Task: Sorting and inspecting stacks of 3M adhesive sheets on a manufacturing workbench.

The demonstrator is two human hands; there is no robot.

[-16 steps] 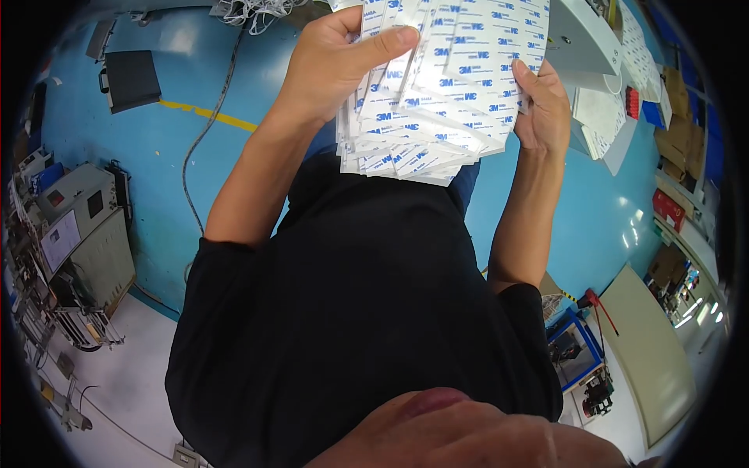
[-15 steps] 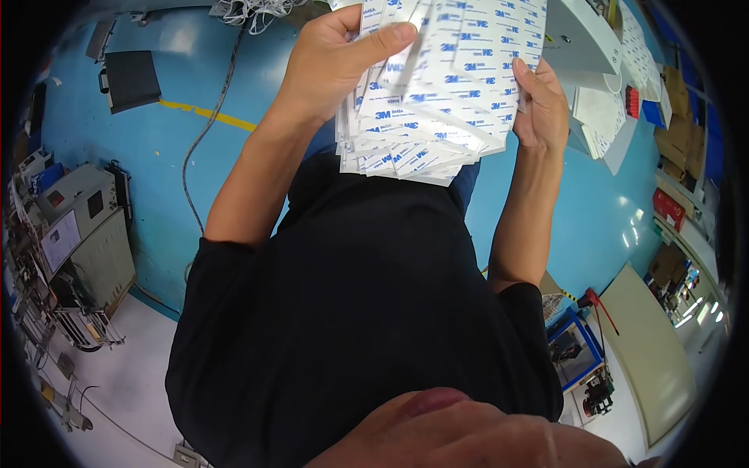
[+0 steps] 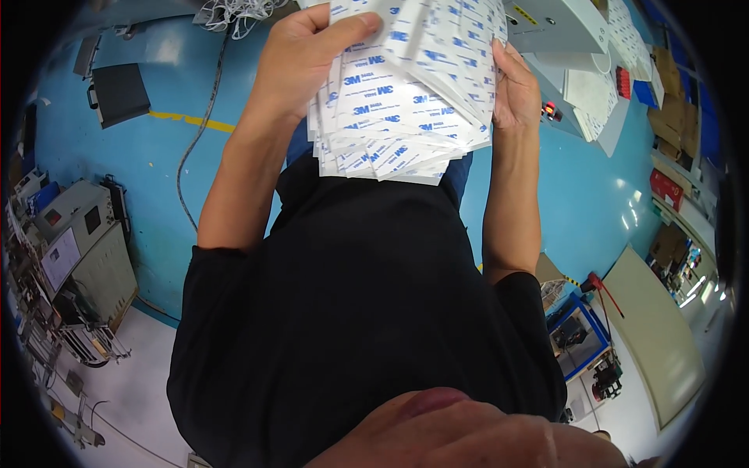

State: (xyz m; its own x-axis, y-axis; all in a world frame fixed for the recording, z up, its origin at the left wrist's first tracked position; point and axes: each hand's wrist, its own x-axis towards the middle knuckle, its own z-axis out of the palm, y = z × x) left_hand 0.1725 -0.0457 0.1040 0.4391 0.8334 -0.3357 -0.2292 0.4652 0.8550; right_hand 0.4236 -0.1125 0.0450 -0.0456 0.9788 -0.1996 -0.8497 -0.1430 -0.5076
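Note:
A loose stack of white sheets printed all over in blue is held up before my waist, its upper end cut off by the picture's top edge. My left hand grips the stack's left side, thumb lying on top and the fingers mostly hidden beneath. On the other side, my right hand is closed on the right edge, its thumb against the upper sheets. Several of these upper sheets lean away from the rest at a slant. The lower ends spread unevenly in a fan.
A grey machine stands at the upper right, with more printed sheets on it. On the blue floor run a cable and a yellow line. A black case lies at the left, above grey equipment. White cords bunch at the top.
Both hands and the stack have shifted left in the picture, and the surroundings have shifted slightly too. The upper sheets now slant more to the right, uncovering more of the sheet below.

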